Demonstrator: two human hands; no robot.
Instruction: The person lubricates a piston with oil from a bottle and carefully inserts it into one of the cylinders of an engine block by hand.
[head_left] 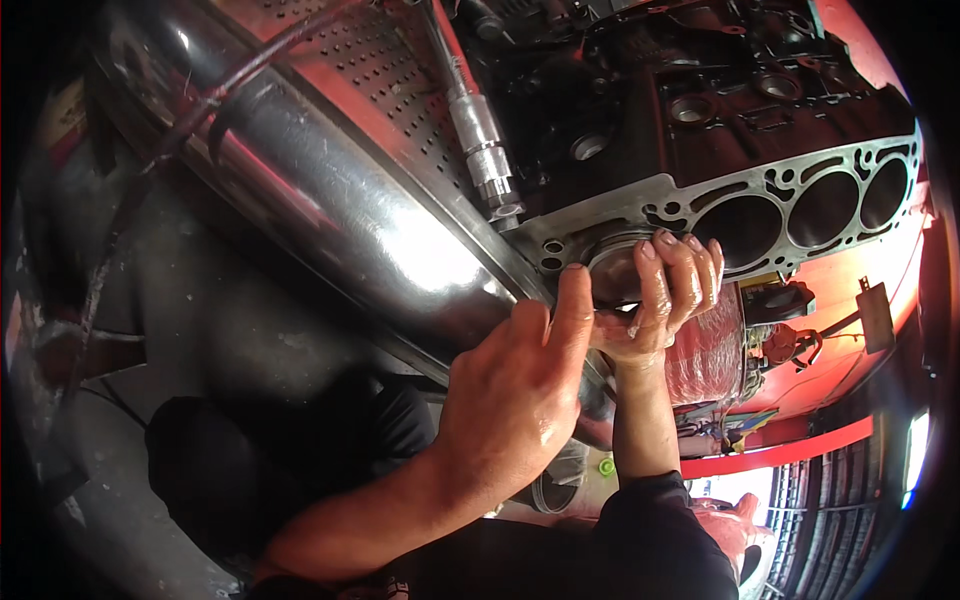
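A round metal piece that looks like a piston (613,272) sits in the mouth of the nearest bore of the dark engine block (620,190), whose pale machined face is toward me. My left hand (520,375) grips it from the left, one digit stretched up against its rim and the other fingers curled, partly hidden. From the other side my right hand (665,295) curves its fingers over the rim. Its palm is under the piece, and the skin shines as if oily. How deep the piece sits in the bore is hidden by my hands.
A socket wrench extension with a socket (492,165) lies left of the block on a perforated metal tray (370,75). The tray's rounded shiny edge (400,240) runs diagonally below. Something wrapped in clear film (708,350) stands behind my right hand. Open bores (740,230) continue rightward.
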